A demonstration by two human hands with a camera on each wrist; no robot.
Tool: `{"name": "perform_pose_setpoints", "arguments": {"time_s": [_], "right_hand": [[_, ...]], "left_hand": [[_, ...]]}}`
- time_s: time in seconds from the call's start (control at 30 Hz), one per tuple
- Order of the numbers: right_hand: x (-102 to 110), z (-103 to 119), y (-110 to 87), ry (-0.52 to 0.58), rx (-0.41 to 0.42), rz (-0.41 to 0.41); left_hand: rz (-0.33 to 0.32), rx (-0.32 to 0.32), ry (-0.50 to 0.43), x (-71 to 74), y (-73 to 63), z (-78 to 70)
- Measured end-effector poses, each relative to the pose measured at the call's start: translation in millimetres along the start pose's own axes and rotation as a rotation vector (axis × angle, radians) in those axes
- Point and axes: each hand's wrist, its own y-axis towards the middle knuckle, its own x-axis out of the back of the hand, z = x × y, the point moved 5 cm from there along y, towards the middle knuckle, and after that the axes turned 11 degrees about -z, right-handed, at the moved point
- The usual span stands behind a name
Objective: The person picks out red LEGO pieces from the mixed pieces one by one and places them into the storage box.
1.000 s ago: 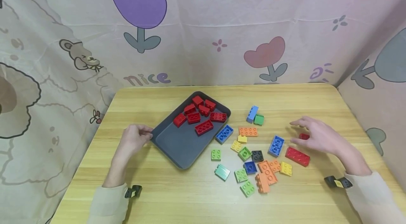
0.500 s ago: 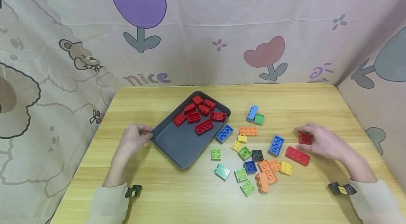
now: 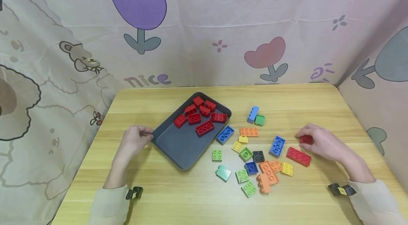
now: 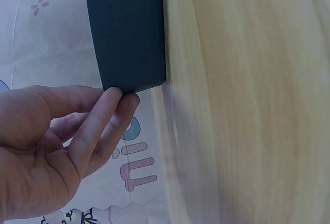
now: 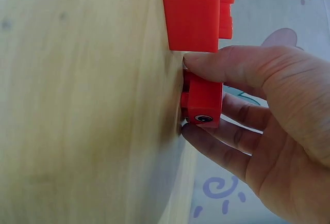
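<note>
My left hand (image 3: 135, 140) pinches the near-left corner of a dark grey tray (image 3: 170, 147); the left wrist view shows fingertips at the corner of the tray wall (image 4: 129, 38). Several red toy bricks (image 3: 205, 128) lie in that tray. Over at the right, my right hand (image 3: 323, 141) holds a small red brick (image 3: 306, 139) at the tabletop, thumb on one side and fingers on the other. Seen from the right wrist, this red brick (image 5: 205, 102) has a printed eye and its studs face the table. Close to the thumb lies a longer red brick (image 5: 191, 15).
Between the tray and my right hand lie loose bricks, among them a blue brick (image 3: 277, 146), an orange brick (image 3: 249, 132), a black brick (image 3: 258, 156) and a teal brick (image 3: 223, 173). A patterned cloth (image 3: 204, 26) hangs behind the wooden table (image 3: 178, 200).
My right hand has come down and its thumb and fingers have closed around the small red brick. The left hand and the tray have stayed where they were.
</note>
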Motion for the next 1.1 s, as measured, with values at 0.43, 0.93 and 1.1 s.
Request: {"name": "perform_pose_setpoints", "arguments": {"time_s": [0.43,0.93,1.1], "right_hand": [[2,0,0.7,0.0,0.014,0.002],[8,5,4.4,-0.012,0.03,-0.004],[11,9,6.2,-0.022,0.059,-0.012]], "left_hand": [[-0.002,0.001,-0.006,-0.4,-0.2,0.2],[-0.01,-0.008,-0.003,0.1,-0.7,-0.5],[-0.01,-0.005,0.0,0.2,-0.8,-0.5]]}}
